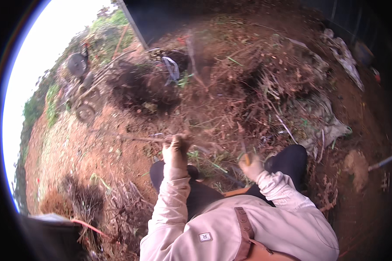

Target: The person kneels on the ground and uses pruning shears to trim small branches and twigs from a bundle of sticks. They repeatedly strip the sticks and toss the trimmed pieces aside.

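My left hand, in front of my left knee, is closed around a thin woody stem. The stem reaches out to the left over bare soil, and its far end is blurred. To the right, between my knees, my right hand grips a bladed hand tool by its yellow-orange handle. Its narrow blade points away from me and is smeared by motion, so its exact type is unclear. Blade and stem appear apart. Beneath both hands lie loose twigs and green grass.
Ahead are a dark brush heap and a reddish twig pile. A crumpled woven sheet lies right. Wheeled machinery stands far left. Bundled stems and a dark container are lower left; a metal rod juts in right.
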A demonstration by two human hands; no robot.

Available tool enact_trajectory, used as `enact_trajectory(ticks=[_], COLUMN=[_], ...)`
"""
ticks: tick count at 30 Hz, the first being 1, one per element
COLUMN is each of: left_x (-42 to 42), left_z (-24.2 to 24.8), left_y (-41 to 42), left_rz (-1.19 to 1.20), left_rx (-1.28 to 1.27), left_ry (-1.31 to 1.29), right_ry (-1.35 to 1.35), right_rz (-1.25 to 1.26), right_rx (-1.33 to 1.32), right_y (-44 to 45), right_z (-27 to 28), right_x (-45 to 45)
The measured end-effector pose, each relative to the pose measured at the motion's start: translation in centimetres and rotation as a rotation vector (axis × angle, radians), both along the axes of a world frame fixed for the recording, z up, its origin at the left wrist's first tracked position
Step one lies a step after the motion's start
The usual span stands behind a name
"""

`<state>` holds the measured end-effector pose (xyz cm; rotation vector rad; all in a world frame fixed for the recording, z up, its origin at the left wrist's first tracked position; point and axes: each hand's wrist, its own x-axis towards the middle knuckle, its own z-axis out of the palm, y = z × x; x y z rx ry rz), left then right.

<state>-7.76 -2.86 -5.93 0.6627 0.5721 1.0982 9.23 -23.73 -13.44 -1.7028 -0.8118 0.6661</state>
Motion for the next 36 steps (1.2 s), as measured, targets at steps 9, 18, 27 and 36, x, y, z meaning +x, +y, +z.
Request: enact_trajectory(ticks=[9, 18, 27, 36], left_x=[-11.6, -40.3, -33.8, 20.2], left_z=[12.6, 8.6, 9.5, -7.3], left_y=[7.2, 3.6, 17.4, 25.7], left_rz=[0.382, -0.660, -0.920, -0.281], left_rx=[0.187, -0.245, -0.452, 1.613], left_ry=[0.653, 2.706, 2.878, 1.879], right_ry=[0.564, 0.550, 0.469, 0.307], right_rz=[-0.339, -0.036, -0.056, 0.013], right_rx=[-0.044, 0.163, 0.214, 0.063], right_y=[-0.1, 3.0, 9.3, 12.2], right_z=[-2.0, 2.9, 4.1, 1.6], right_x=[2.8, 4.5, 12.7, 15.6])
